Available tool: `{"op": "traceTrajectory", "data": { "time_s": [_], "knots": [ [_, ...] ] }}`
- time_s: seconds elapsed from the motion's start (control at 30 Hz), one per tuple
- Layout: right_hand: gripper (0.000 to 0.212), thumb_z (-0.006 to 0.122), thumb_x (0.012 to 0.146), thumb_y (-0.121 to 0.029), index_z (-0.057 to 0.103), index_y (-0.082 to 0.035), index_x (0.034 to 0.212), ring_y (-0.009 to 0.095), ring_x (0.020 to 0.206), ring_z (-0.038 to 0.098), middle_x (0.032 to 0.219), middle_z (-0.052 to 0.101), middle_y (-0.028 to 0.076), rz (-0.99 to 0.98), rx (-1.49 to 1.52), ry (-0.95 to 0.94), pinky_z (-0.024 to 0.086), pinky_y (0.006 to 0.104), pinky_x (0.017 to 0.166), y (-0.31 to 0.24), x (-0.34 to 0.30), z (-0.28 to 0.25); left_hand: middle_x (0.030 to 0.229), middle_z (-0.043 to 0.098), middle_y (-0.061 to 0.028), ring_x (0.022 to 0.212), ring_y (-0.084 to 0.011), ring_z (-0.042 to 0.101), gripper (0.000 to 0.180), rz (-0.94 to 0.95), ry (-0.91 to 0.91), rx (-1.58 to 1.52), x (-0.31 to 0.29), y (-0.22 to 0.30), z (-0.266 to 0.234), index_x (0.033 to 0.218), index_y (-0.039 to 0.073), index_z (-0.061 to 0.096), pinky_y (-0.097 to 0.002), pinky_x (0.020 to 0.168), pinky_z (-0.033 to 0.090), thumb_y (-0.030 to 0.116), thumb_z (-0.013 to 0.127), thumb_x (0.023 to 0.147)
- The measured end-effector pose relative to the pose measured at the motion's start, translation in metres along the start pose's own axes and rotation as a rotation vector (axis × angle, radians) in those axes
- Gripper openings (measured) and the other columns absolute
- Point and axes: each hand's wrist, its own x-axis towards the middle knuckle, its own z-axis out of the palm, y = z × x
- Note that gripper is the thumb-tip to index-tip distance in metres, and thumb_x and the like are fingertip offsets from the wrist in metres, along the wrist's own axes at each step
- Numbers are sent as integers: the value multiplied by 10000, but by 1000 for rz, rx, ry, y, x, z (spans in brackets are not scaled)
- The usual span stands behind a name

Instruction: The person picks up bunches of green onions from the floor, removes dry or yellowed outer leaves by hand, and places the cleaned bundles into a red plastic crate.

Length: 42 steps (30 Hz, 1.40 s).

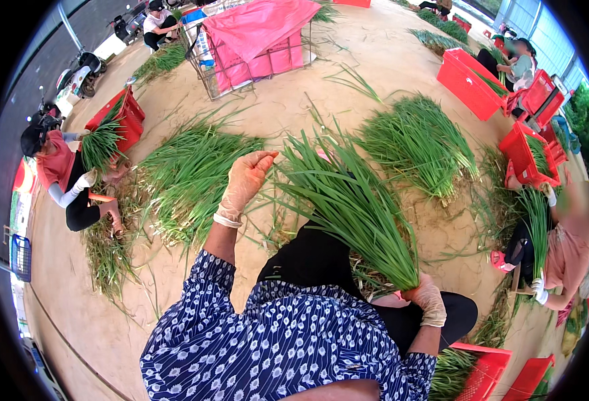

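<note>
My right hand, in a thin pale glove, is closed round the base of a large bunch of garlic chives. Its long flat green leaves fan out up and to the left, over my dark trouser legs. Raised to the left of the leaf tips is my left hand, also gloved, with its fingertips pinched together. Whatever they hold, if anything, is too small to make out. Loose chive piles lie on the floor beyond: one pile by my left hand, another pile past the bunch.
A red crate with chives stands by my right hip. A person at left and a person at right each handle chives. Farther off are a pink-covered metal frame, more red crates and a scooter. Chive scraps litter the floor.
</note>
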Motion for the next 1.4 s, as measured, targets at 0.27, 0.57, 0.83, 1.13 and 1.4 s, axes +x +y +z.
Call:
{"op": "traceTrajectory", "data": {
  "time_s": [0.27,0.57,0.83,1.13,1.4],
  "knots": [
    [443,863,667,-34,651,-31,1056,158,717,652,840,728,83,-31,-56,2,556,338,649,12,0,3,949,638,14,782,-60,517,228,-18,183,-147,-12,16,-7,1190,3,675,-220,730,460,35,604,976],
    [425,861,679,-67,668,-35,1056,169,757,667,865,737,88,-10,-85,-51,564,347,678,17,10,3,880,673,-54,791,-179,632,192,42,-53,174,-44,-15,5,1098,23,688,-305,750,521,68,585,942],
    [428,845,666,-39,664,-40,1054,165,691,658,808,722,95,-79,-100,40,562,338,639,14,0,2,696,518,26,590,-75,459,223,-72,169,-522,-35,-3,-18,987,26,669,-248,556,423,198,538,1044],
    [437,849,662,-24,645,-25,1048,178,669,665,786,705,103,-16,-60,6,562,347,622,10,4,0,832,686,-127,716,-257,657,122,357,-153,470,-63,66,9,990,42,750,-346,658,523,34,665,902],
    [435,830,650,15,618,-34,1026,173,683,648,775,677,68,99,47,-43,552,349,630,3,-2,-1,787,678,-116,693,-218,636,124,47,-80,-15,-57,41,15,912,34,721,-327,659,512,140,665,942]
  ]
}}
